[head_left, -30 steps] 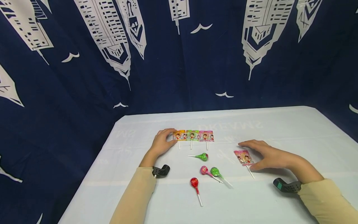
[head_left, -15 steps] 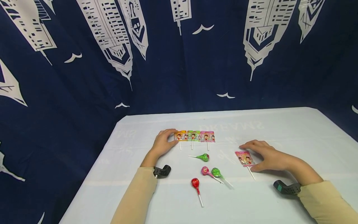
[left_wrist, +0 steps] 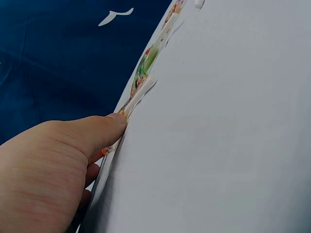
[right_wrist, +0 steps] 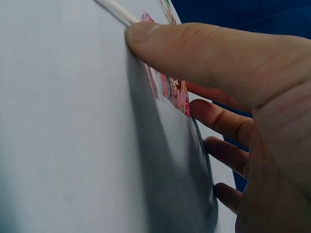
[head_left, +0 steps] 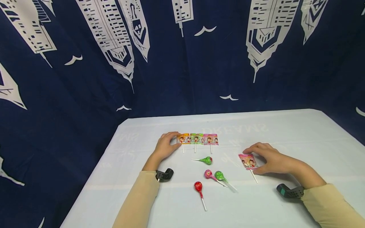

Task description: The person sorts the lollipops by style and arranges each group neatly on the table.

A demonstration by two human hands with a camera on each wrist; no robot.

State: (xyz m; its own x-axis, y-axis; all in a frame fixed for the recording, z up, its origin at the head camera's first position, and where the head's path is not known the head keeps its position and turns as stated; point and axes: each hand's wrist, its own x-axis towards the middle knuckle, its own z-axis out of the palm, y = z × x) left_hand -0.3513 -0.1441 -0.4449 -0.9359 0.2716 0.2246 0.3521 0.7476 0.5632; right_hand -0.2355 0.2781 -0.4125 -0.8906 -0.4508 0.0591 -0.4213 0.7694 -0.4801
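Observation:
Three flat-wrapped lollipops lie side by side on the white table: an orange one (head_left: 183,138), a green one (head_left: 196,138) and a pink one (head_left: 210,139), sticks toward me. My left hand (head_left: 164,145) holds the orange one by its left end, thumb at the lower edge and fingers at the upper, as the left wrist view shows. Over to the right, my right hand (head_left: 275,160) spans another flat pink lollipop (head_left: 247,161), tilted, between thumb and forefinger. In the right wrist view its thumb sits by the stick; the other fingers touch the table.
Round lollipops lie between my arms: a green one (head_left: 207,160) on its side, a pink one (head_left: 208,174) beside another green one (head_left: 219,175), and a red one (head_left: 198,186) nearest me. A dark blue printed cloth (head_left: 182,79) hangs behind the table (head_left: 299,126).
My right hand has shifted slightly left, and the tilted pink lollipop's stick end has swung a little left with it. The left hand and the row stay put.

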